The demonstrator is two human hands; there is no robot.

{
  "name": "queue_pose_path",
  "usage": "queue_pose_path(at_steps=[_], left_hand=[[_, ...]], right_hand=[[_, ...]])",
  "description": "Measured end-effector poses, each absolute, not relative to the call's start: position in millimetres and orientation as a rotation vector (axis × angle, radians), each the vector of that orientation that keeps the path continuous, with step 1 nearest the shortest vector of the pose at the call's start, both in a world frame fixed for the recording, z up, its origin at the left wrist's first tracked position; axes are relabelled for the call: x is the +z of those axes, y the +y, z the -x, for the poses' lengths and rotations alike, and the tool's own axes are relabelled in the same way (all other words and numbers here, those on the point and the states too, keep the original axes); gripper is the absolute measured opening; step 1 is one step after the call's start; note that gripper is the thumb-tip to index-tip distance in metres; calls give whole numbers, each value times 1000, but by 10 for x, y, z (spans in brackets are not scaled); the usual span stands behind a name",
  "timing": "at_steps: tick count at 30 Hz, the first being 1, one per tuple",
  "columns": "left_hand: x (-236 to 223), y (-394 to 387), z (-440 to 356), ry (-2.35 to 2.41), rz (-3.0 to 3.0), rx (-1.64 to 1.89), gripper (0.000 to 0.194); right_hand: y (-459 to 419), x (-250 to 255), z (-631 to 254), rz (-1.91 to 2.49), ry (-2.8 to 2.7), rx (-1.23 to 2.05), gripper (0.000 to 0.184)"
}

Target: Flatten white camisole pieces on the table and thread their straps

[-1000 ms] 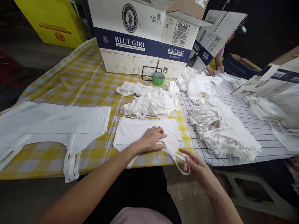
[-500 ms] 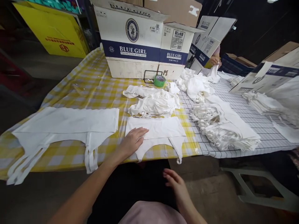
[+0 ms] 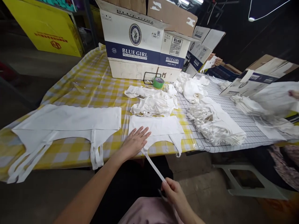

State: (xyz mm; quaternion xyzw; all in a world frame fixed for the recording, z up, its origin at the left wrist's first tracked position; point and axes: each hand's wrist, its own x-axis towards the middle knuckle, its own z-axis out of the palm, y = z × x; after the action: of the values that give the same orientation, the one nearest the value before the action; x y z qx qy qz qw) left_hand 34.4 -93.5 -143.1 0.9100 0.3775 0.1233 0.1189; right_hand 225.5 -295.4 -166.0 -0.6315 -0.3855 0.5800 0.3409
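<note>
The white garment [image 3: 161, 126] lies partly beneath the left hand's [image 3: 135, 143] spread fingers; its strap [image 3: 154, 167] runs straight to the right hand's [image 3: 171, 190] pinching fingers.

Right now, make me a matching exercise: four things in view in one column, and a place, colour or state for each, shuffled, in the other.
Things:
1. Left hand
2. Right hand
3. Tape roll
4. Printed box

Places, colours and states:
A. Gripping a white strap
B. Yellow, at the picture's upper left
C. Laid flat on a white garment
D. Green, in front of the large Blue Girl carton

Pairs: 1-C, 2-A, 3-D, 4-B.
</note>
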Motion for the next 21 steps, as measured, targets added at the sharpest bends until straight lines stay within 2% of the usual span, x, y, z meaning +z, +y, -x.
queue_pose_path(at_steps=[8,11,14,16,18,21], left_hand=[[-1465,-924,-356,1095,-2638,353,46],[-1468,-918,-358,1101,-2618,338,46],[-1471,-874,-345,1084,-2594,305,46],[-1450,-840,-341,1068,-2569,270,46],[-1373,-847,-363,1078,-2513,282,46],[-1103,-1010,-477,980,-2325,429,45]], right_hand=[[-3316,-1320,-2816,1649,-1042,1728,42],[-3324,-1220,-3065,1671,-1052,1685,37],[-3308,-1056,-3244,1654,-955,1570,40],[-3277,-911,-3316,1568,-895,1588,30],[-3217,-763,-3361,1447,-839,1668,25],[-3040,-574,-3380,1319,-794,1752,32]])
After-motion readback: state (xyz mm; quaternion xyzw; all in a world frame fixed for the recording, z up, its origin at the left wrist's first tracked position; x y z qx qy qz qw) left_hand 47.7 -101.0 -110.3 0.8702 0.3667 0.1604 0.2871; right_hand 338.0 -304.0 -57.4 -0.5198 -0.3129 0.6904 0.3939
